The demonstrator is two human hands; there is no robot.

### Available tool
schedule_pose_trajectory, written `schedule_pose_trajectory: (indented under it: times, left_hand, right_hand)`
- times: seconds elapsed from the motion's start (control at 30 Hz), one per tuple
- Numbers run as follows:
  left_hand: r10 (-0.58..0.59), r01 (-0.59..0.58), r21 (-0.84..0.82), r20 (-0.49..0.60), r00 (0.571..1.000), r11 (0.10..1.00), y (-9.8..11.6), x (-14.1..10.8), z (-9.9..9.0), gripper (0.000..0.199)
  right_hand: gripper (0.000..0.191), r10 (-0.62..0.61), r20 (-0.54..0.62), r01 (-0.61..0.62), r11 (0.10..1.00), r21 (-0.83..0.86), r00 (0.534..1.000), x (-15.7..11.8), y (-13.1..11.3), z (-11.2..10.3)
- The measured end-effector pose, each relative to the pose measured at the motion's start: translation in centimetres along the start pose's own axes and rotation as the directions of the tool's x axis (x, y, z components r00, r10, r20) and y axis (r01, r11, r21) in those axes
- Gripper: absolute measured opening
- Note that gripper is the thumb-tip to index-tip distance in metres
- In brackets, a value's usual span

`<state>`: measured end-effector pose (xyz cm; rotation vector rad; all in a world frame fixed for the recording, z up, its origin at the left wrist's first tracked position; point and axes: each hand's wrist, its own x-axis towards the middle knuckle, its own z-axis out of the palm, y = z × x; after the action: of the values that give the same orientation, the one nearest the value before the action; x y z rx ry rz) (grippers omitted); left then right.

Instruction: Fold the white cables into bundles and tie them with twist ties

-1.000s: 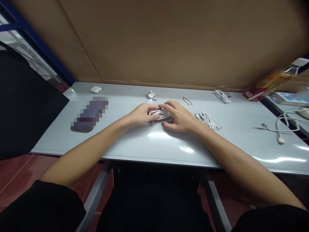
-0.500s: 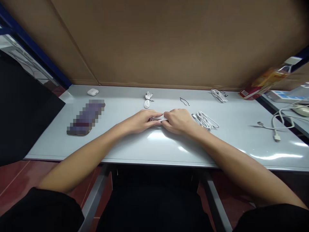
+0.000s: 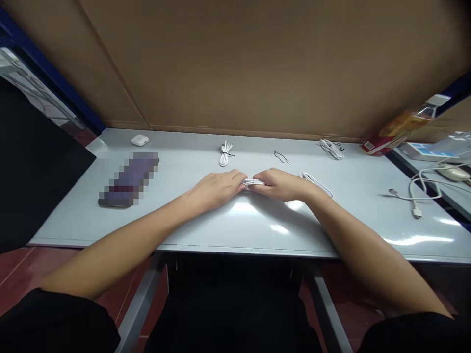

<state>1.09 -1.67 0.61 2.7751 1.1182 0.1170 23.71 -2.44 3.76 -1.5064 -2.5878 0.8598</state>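
Near the middle of the grey desk (image 3: 206, 233), a folded white cable (image 3: 253, 182) is held between my two hands. My left hand (image 3: 222, 189) closes round its left end, and my right hand (image 3: 277, 184) grips its right end. Only the short stretch between the hands shows. Behind my right wrist lies a loosely coiled white cable (image 3: 316, 182), partly hidden by the arm. Farther back are a bundled white cable (image 3: 224, 154) with a dark tie round it and two loose black ties (image 3: 281, 157).
A blurred-out purple object (image 3: 130, 180) and a white case (image 3: 140, 140) lie left. Another coiled cable (image 3: 331, 149) is at the back right, near a bottle (image 3: 399, 128). A white cable with connectors (image 3: 416, 212) trails at the right beside a mouse (image 3: 454, 172). A brown panel (image 3: 235, 68) stands behind.
Both hands have shifted slightly right with the folded cable. My right hand and wrist now cover more of the coiled cable behind them. The view has moved slightly.
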Motion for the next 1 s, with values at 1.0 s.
schedule_pose_trajectory:
  times: [1.0]
  left_hand:
    - [-0.036, -0.001, -0.478, -0.067, 0.997, 0.878, -0.8, 0.2, 0.0, 0.032]
  right_hand:
    - [0.014, 0.374, -0.409, -0.412, 0.911, -0.004, 0.832, -0.1, 8.5, -3.2]
